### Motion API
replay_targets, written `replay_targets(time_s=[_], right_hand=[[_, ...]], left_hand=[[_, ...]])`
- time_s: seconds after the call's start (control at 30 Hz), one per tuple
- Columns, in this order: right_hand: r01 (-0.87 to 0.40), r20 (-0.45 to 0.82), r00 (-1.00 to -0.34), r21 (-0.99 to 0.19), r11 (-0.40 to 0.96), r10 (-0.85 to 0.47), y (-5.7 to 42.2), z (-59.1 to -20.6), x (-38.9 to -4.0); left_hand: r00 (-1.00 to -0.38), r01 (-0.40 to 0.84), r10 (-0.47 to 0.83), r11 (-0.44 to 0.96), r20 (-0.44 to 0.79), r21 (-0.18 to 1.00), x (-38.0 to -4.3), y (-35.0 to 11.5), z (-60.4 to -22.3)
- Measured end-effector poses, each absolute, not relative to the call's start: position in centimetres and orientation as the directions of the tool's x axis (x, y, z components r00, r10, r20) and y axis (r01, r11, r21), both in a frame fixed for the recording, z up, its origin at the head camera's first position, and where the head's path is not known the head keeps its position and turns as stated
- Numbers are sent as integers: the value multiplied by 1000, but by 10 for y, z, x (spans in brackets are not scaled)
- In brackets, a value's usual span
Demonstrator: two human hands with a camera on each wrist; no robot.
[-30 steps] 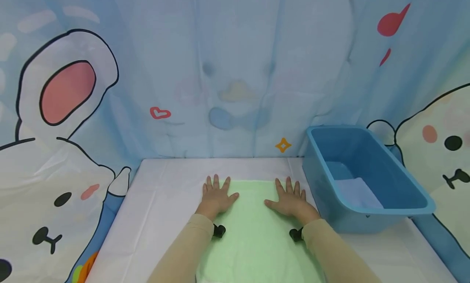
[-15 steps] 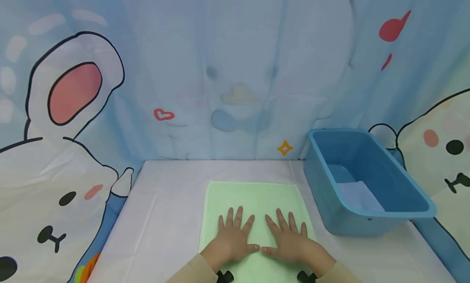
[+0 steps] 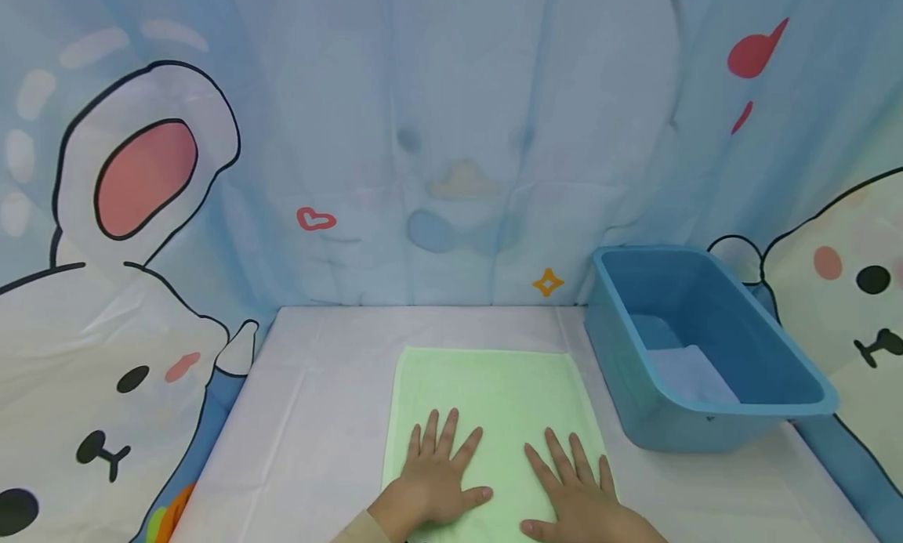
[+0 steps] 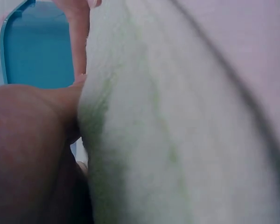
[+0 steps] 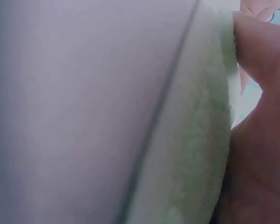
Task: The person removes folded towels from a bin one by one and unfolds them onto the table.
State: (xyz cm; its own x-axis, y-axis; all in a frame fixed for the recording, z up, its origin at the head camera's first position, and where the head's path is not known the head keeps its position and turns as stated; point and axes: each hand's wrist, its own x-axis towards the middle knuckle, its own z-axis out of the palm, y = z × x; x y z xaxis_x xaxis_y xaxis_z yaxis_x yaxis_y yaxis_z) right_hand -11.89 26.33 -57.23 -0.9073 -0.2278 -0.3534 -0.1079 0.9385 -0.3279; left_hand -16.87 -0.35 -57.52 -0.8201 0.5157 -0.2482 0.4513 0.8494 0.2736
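A pale green towel (image 3: 494,386) lies flat on the white-covered table in the head view, its near part running out of the frame. My left hand (image 3: 433,480) rests palm down on its left side, fingers spread and straight. Lower on the right side, my right hand (image 3: 582,500) lies the same way, fingers fanned toward the far edge. Both wrist views look along the towel's surface very closely. The towel (image 4: 144,116) fills the middle of the left wrist view, with the left hand (image 4: 28,140) beside it. In the right wrist view, the right hand (image 5: 261,140) borders the towel (image 5: 196,135).
A blue plastic tub (image 3: 705,429) stands at the right of the table, with a folded pale cloth (image 3: 691,374) inside. Behind the white table cover (image 3: 331,386) hangs a blue curtain (image 3: 451,96) printed with cartoon animals.
Both hands have slid from the towel's far corners back toward the near side, first coming together at the middle, then spreading apart. The towel stays in place.
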Motion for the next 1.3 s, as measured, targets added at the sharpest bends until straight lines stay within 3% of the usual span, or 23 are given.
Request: replay_targets(time_s=[0.43, 0.57, 0.83, 1.17, 1.3], right_hand=[[-127, -200, -952, -429, 894, -231, 289, -607, -91], [-141, -170, -960, -396, 907, -223, 294, -612, -83], [-205, 67, -979, -235, 950, -195, 294, -631, -68], [-133, 84, -990, -222, 966, -117, 288, -635, -63], [-131, 171, -980, -155, 979, -104, 289, -644, -61]], left_hand=[[-815, 441, 519, 845, -258, 302, -150, -27, -576], [-823, 419, 501, 854, -269, 308, -145, -29, -575], [-848, 418, 500, 835, -175, 358, -133, -39, -590], [-861, 436, 501, 813, -84, 385, -126, -47, -605], [-863, 484, 506, 833, -16, 268, -125, -47, -615]])
